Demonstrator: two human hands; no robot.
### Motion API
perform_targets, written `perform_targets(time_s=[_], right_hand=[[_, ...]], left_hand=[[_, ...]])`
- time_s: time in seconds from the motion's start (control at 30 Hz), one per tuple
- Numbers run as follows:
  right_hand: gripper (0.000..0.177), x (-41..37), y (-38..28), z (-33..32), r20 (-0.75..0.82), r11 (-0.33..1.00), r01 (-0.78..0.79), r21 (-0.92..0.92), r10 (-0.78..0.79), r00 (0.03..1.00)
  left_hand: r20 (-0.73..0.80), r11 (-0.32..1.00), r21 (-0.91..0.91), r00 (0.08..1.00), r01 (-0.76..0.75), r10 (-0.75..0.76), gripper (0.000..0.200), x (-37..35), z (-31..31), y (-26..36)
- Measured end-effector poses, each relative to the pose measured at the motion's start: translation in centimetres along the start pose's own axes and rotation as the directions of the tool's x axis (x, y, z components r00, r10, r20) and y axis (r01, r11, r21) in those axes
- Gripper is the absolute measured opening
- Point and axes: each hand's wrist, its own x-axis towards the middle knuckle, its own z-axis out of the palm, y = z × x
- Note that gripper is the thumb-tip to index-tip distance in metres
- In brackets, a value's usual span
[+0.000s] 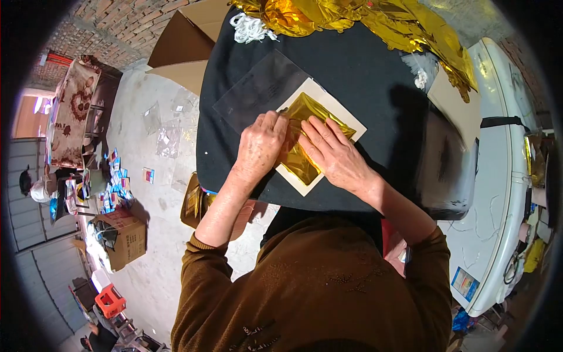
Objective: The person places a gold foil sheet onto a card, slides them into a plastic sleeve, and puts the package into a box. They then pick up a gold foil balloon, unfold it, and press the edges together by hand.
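A folded gold foil sheet point(302, 162) lies on a pale card point(355, 121) on the black-covered table point(363, 64). My right hand point(335, 154) rests flat on the foil with its fingers stretched out. At the foil's left edge, my left hand point(262, 144) has its fingers curled together; what they pinch, if anything, is hidden. A clear plastic bag point(255, 88) lies flat on the black cloth beyond my left hand, partly under the card's corner.
Gold foil point(404, 26) and white string point(251, 28) lie along the far table edge. An open cardboard box point(182, 44) stands at the far left, a white lidded surface point(495, 170) at the right. Someone's arm point(94, 330) shows at the lower left.
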Motion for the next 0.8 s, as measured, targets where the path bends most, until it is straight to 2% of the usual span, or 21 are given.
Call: perform_targets(time_s=[0.03, 0.13, 0.17, 0.27, 0.4, 0.43, 0.53, 0.57, 0.67, 0.7, 0.8], right_hand=[[0.048, 0.1, 0.0, -0.1, -0.005, 1.0, -0.004, -0.003, 0.004, 1.0], [0.048, 0.1, -0.4, -0.4, 0.003, 1.0, -0.01, -0.027, 0.01, 1.0], [0.048, -0.2, -0.5, -0.4, 0.018, 0.999, -0.008, -0.046, 0.008, 1.0], [0.048, -0.7, -0.9, -0.3, 0.028, 0.998, -0.014, -0.061, 0.016, 0.999], [0.047, -0.6, -0.9, -0.5, 0.075, 0.995, -0.027, -0.092, 0.034, 0.997], [0.046, -0.6, -0.9, -0.4, 0.101, 0.994, -0.029, -0.107, 0.04, 0.994], [0.042, -0.5, -0.7, -0.4, -0.002, 0.996, -0.047, -0.072, 0.047, 0.999], [0.041, -0.5, -0.7, -0.3, 0.003, 0.997, -0.047, -0.068, 0.047, 0.999], [0.038, -0.3, -0.6, -0.2, -0.004, 0.997, -0.049, -0.058, 0.049, 0.999], [0.038, 0.1, -0.6, -0.7, -0.024, 0.997, -0.058, -0.057, 0.056, 0.998], [0.037, 0.8, -0.2, -0.9, 0.001, 0.996, -0.057, -0.072, 0.058, 0.998]], left_hand=[[-0.014, 0.999, -0.042, 0.999, 0.032, -0.032, 0.029, 0.1, -0.2, 0.0], [0.099, 1.0, -0.009, 0.995, 0.027, -0.026, 0.028, -0.3, 0.3, 0.3], [0.074, 1.0, 0.005, 0.997, -0.007, 0.006, 0.02, -0.5, 0.2, 0.5], [0.089, 0.996, -0.026, 0.992, 0.091, -0.089, 0.017, 0.2, -1.0, 0.2], [0.129, 0.999, 0.001, 0.99, -0.052, 0.052, 0.017, 0.0, -0.1, 2.1], [0.13, 1.0, -0.024, 0.991, -0.009, 0.012, 0.016, 0.1, -0.1, 2.2], [0.11, 0.998, -0.035, 0.992, 0.058, -0.054, 0.015, 0.8, -0.6, 0.9], [0.158, 0.998, -0.019, 0.986, 0.056, -0.052, 0.016, 0.9, -1.0, 1.2], [0.083, 0.998, -0.026, 0.995, -0.054, 0.056, 0.019, 0.6, 0.0, 1.5], [0.057, 0.998, -0.062, 0.998, -0.029, 0.033, 0.021, 1.0, -0.5, 1.2], [0.105, 0.997, -0.021, 0.992, -0.07, 0.071, 0.025, 1.0, -0.3, 1.9]])
